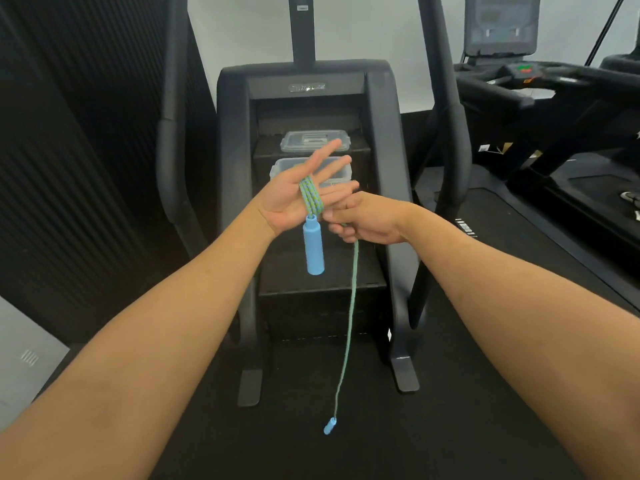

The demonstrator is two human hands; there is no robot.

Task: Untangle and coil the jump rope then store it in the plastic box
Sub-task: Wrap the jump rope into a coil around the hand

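Several rope coils [311, 198] round spread left fingers [327, 157]; right fingers [341, 231] apparently pinching it, box rim [277, 167] beyond.

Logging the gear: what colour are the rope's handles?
Light blue, seen on the handle, head view.

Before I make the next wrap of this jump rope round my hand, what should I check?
1. Wraps on left hand lie neat: ok.
2. Right hand pinches the rope: ok.
3. Near handle hangs free below the palm: ok.
4. Hanging rope free of knots: ok.
5. Far handle clear of the floor: cannot tell.
6. Box open: cannot tell, the left hand covers it.
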